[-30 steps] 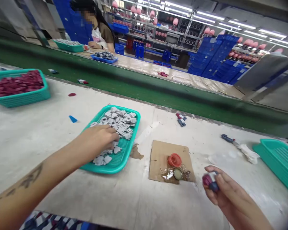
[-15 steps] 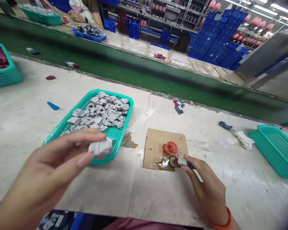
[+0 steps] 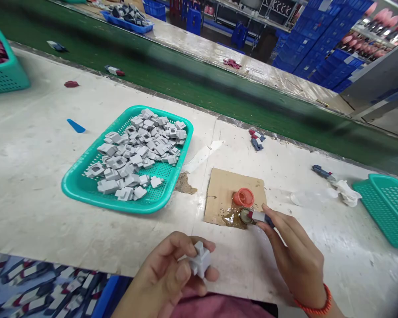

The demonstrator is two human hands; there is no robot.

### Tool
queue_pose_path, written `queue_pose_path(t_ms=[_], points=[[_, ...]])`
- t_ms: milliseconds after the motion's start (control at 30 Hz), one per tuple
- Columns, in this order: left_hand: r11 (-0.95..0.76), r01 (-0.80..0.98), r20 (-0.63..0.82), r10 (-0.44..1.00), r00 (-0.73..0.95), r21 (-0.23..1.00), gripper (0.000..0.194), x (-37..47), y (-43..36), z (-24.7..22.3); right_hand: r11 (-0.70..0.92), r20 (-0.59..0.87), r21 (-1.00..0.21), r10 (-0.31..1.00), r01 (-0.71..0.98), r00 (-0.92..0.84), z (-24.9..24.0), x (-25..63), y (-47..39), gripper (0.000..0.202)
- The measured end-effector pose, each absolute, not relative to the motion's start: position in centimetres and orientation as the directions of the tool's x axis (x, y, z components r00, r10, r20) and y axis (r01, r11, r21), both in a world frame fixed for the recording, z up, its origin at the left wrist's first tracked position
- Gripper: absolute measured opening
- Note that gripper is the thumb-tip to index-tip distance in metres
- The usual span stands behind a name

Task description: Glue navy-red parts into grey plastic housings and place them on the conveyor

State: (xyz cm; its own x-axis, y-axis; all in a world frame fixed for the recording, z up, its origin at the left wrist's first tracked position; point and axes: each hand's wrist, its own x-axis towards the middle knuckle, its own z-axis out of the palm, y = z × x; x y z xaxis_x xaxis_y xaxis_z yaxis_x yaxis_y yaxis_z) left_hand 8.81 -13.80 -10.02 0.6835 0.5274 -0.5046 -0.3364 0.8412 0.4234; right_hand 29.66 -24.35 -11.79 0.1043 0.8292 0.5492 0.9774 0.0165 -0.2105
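Head view: my left hand point(image 3: 172, 269), fingers pinching gray block point(image 3: 200, 261), desk's point(image 3: 172, 238) near edge; right hand point(image 3: 295, 249), fingers pinching tricolor piece point(image 3: 259, 217), cardboard's point(image 3: 222, 190) near-right corner.

blue crates point(image 3: 318, 35) stacked beyond a green channel point(image 3: 185, 84)

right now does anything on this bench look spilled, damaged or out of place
A glossy puddle lies on the cardboard, beside the red cup and round dish; it looks spilled. By the basket of grey parts, a ragged brown patch looks like surface damage.
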Motion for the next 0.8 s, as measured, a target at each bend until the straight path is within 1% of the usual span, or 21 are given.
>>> queue_pose_path(t_ms=[67, 167, 233, 333, 433, 533, 633, 667, 733, 800], points=[[0.833, -0.381, -0.485, 0.546, 0.683, 0.401, 0.013, 9.2, -14.0, -10.4, -0.018, 0.573, -0.181, 0.811, 0.983, 0.12, -11.2, 29.3, -24.7, 0.045], [0.819, -0.402, -0.484, 0.568, 0.666, 0.409, 0.024, 9.8, -14.4, -10.9, -0.094, 0.623, -0.155, 0.763, 0.983, 0.171, -10.8, 29.0, -25.4, 0.059], [0.818, -0.388, -0.503, 0.57, 0.649, 0.426, 0.021, 10.0, -14.7, -11.1, -0.101, 0.611, -0.161, 0.771, 0.982, 0.179, -10.9, 29.0, -25.6, 0.062], [0.814, -0.386, -0.505, 0.575, 0.643, 0.435, 0.014, 10.1, -15.0, -11.4, -0.097, 0.569, -0.191, 0.8, 0.977, 0.191, -11.2, 29.2, -25.6, 0.054], [0.82, -0.407, -0.495, 0.569, 0.657, 0.401, 0.011, 10.2, -15.3, -11.6, -0.148, 0.597, -0.215, 0.763, 0.965, 0.25, -11.4, 29.1, -25.4, 0.051], [0.802, -0.444, -0.479, 0.595, 0.646, 0.399, 0.014, 10.4, -15.5, -11.8, -0.145, 0.564, -0.231, 0.786, 0.962, 0.254, -11.4, 29.0, -25.4, 0.04], [0.764, -0.45, -0.466, 0.641, 0.61, 0.462, 0.028, 10.5, -15.7, -11.9, -0.233, 0.584, -0.269, 0.732, 0.935, 0.35, -11.5, 28.9, -25.7, 0.033], [0.751, -0.439, -0.463, 0.653, 0.599, 0.493, 0.029, 10.6, -15.8, -11.9, -0.25, 0.589, -0.273, 0.72, 0.929, 0.367, -11.5, 28.8, -25.8, 0.03], [0.723, -0.406, -0.456, 0.677, 0.578, 0.559, 0.026, 10.6, -15.9, -11.9, -0.278, 0.564, -0.292, 0.723, 0.915, 0.399, -11.5, 28.5, -26.0, 0.022], [0.71, -0.375, -0.457, 0.684, 0.569, 0.596, 0.026, 10.7, -16.0, -11.8, -0.316, 0.533, -0.38, 0.694, 0.869, 0.485, -11.5, 28.0, -26.3, 0.017]])
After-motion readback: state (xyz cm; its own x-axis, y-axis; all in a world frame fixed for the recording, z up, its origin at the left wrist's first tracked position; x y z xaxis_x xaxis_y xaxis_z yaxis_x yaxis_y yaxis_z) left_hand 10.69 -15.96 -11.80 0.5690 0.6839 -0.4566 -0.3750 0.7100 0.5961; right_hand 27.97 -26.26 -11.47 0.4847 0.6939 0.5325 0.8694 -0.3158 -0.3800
